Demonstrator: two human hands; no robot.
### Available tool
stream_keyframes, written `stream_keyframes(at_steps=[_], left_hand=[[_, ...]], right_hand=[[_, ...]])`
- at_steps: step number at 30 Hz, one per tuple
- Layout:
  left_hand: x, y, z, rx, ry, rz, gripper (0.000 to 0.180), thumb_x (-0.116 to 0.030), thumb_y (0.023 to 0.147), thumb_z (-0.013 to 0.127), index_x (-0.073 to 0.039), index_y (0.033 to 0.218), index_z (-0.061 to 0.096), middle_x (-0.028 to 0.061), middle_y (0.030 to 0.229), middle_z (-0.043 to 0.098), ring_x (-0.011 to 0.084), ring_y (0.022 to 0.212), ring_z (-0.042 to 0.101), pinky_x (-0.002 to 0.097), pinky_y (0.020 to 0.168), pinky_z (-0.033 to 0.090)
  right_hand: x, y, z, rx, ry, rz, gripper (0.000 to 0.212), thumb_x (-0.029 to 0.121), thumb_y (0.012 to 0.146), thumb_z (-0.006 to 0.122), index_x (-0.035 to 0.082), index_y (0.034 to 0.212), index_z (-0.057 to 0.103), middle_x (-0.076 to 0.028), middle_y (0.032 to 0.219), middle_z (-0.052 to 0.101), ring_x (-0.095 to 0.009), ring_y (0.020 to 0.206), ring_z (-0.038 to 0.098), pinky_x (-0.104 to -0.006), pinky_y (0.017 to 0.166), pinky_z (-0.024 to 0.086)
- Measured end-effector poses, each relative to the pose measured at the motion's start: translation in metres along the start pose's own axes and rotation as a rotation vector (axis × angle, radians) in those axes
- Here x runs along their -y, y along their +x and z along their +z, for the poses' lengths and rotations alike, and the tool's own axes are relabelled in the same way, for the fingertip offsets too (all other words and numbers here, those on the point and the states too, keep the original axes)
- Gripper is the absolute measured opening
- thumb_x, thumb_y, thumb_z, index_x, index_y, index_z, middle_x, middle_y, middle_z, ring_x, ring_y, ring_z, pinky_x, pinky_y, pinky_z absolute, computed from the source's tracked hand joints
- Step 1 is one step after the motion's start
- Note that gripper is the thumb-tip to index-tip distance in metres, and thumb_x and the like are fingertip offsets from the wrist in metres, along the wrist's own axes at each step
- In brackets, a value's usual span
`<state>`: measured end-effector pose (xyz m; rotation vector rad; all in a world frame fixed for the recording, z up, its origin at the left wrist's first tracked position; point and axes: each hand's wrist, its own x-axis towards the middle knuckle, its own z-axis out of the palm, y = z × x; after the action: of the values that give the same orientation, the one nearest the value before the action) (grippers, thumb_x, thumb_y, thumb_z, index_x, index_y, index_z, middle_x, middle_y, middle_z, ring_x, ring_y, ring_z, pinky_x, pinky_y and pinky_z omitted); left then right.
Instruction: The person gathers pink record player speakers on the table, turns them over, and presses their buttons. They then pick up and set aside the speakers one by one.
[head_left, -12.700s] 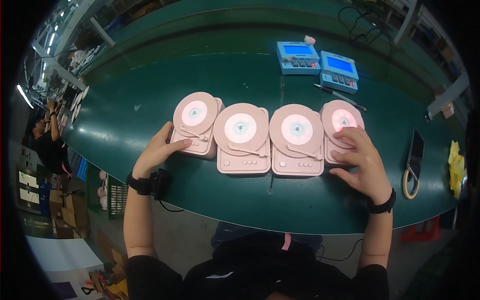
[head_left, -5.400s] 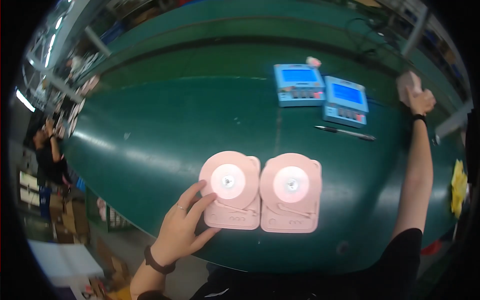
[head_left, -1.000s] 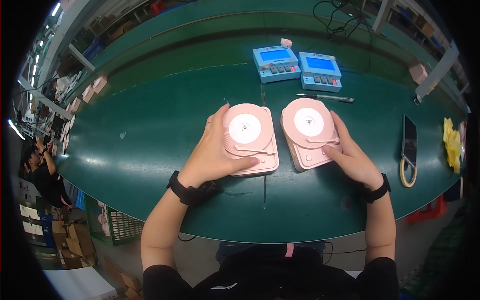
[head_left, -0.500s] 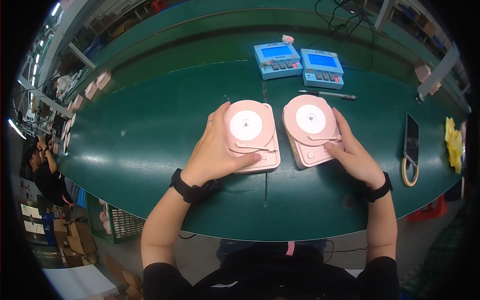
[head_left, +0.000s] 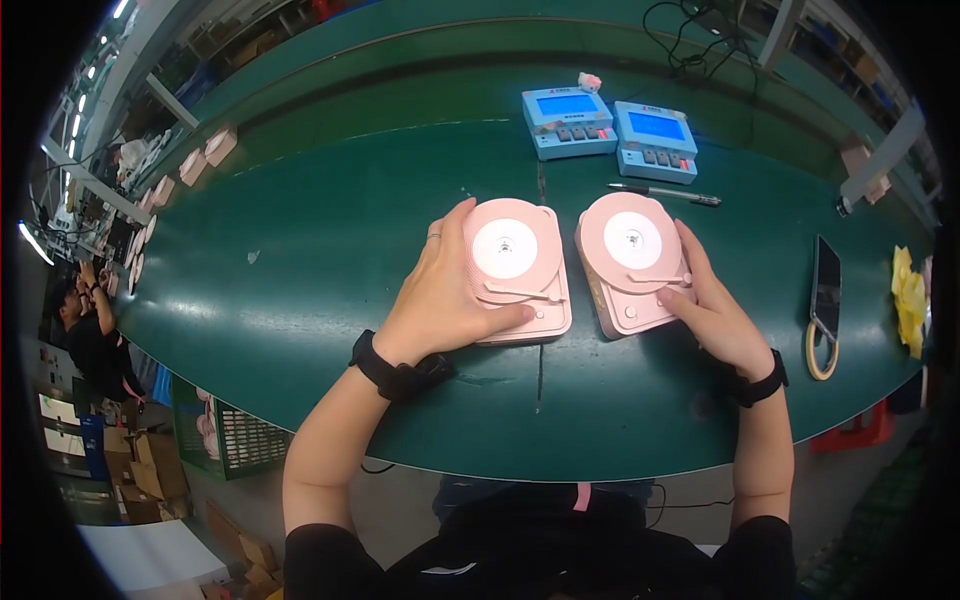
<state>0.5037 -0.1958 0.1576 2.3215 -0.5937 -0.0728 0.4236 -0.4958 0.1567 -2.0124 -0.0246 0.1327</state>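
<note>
Two pink toy-like record players stand side by side in front of me, each with a round platter, a white centre label and a small tonearm. Around the left side of one record player (head_left: 506, 248) my left hand (head_left: 432, 300) is closed, its thumb lying over the front corner near a knob. My right hand (head_left: 718, 322) grips the right side of the other record player (head_left: 632, 240), with the thumb at the front beside the tonearm. A narrow gap separates the two players, and the right one is turned slightly. Fingertips on their outer sides are partly hidden.
Beyond the players on the green table (head_left: 330, 250) sit two light-blue devices with lit screens (head_left: 567, 122) and a pen (head_left: 665, 194). A phone with a ring strap (head_left: 825, 285) and yellow wrapping (head_left: 907, 300) lie right. More pink players (head_left: 220, 146) line the far left, where a co-worker (head_left: 95, 325) is.
The whole view has shifted a little, so the table's things appear slightly farther right. Both hands keep their hold on the record players.
</note>
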Motion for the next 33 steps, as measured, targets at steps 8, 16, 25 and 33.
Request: stream_keyframes(at_steps=[8,16,25,33], left_hand=[[0.009,0.002,-0.001,0.009,-0.026,0.011,0.122,-0.037,0.055,0.089,0.006,0.145,0.019,0.0316,0.139,0.037,0.0418,0.13,0.042,0.0421,0.109,0.036],[0.02,0.005,-0.002,0.066,-0.257,-0.029,0.124,-0.032,0.053,0.091,0.006,0.145,0.017,0.0321,0.14,0.035,0.0407,0.132,0.04,0.0418,0.112,0.033],[0.018,0.004,-0.004,0.07,-0.234,0.0,0.123,-0.034,0.055,0.091,0.006,0.144,0.017,0.0311,0.138,0.037,0.0398,0.131,0.041,0.0419,0.111,0.034],[0.023,0.005,-0.018,0.147,-0.338,-0.033,0.115,-0.036,0.057,0.091,0.002,0.143,0.023,0.0249,0.135,0.042,0.0333,0.128,0.045,0.0402,0.107,0.038]], right_hand=[[-0.001,0.0,0.0,0.0,0.0,-0.001,0.075,0.013,0.093,0.056,0.002,0.153,0.013,-0.02,0.152,0.029,-0.026,0.139,0.032,-0.0336,0.113,0.026],[0.0,-0.001,0.0,0.001,-0.005,-0.002,0.075,0.013,0.093,0.056,0.002,0.153,0.013,-0.019,0.151,0.03,-0.025,0.138,0.032,-0.0331,0.112,0.027],[0.0,0.0,0.0,0.022,0.011,-0.026,0.075,0.015,0.093,0.056,0.002,0.153,0.013,-0.019,0.151,0.03,-0.026,0.138,0.033,-0.0337,0.112,0.026],[-0.001,-0.001,0.0,0.018,0.002,-0.023,0.075,0.017,0.094,0.056,0.002,0.153,0.012,-0.019,0.152,0.029,-0.026,0.139,0.032,-0.0341,0.112,0.026]])
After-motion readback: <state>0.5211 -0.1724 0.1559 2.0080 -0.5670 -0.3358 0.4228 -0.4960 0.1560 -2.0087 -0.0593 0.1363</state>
